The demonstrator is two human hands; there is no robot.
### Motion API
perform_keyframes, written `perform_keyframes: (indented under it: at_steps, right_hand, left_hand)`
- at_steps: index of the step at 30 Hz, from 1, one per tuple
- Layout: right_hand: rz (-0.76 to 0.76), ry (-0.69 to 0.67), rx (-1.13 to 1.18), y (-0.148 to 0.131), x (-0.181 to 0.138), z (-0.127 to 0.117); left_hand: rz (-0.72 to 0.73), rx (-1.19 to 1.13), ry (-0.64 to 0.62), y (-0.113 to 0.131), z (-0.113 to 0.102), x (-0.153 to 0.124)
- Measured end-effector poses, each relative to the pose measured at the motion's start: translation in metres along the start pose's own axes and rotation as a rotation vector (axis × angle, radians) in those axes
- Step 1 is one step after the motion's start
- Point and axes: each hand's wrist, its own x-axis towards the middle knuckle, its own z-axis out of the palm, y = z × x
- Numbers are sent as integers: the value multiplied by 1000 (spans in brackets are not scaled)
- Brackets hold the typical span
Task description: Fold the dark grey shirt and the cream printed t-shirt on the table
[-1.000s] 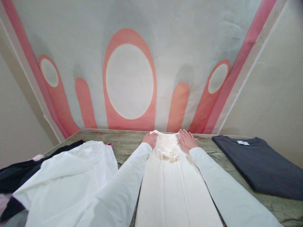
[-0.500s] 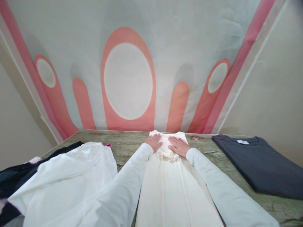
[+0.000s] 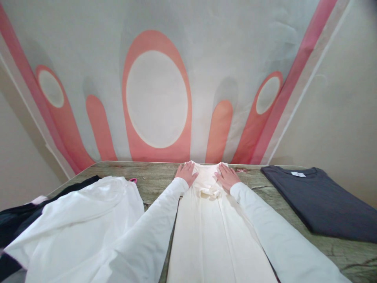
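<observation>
A cream sleeveless dress (image 3: 206, 236) lies lengthwise on the wood-grain table (image 3: 156, 175), its neckline toward the far edge and its lower part running out of view below. My left hand (image 3: 186, 174) rests flat on the left shoulder of the dress, fingers spread. On the opposite shoulder lies my right hand (image 3: 227, 177), also flat with its fingers apart. Between the two hands, the neck opening and a gathered bit of fabric at the chest show. Neither hand grips the cloth.
Left of the dress is a white top (image 3: 97, 224), partly over a heap of dark clothes (image 3: 20, 220). A folded dark grey T-shirt (image 3: 318, 200) with a white neck label lies on the right. Behind the table hangs a grey and pink printed backdrop (image 3: 206, 51).
Both hands have slid outward and slightly farther away, from the upper chest of the dress to its shoulders. The view has shifted slightly.
</observation>
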Motion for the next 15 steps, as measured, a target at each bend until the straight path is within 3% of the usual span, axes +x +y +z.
perform_keyframes:
  at_steps: [3,6,10,15]
  right_hand:
    - [-104,72,-16,0,-2,-2]
    - [-196,-4,-14,0,-3,-2]
    - [-103,-64,7,4,-3,0]
    - [-22,82,26,9,-3,-3]
  left_hand:
    - [141,-9,-52,14,-5,-3]
    - [249,-54,-144,32,-5,-8]
    - [284,-53,-209,44,-1,-14]
    - [280,-35,-209,42,-1,-17]
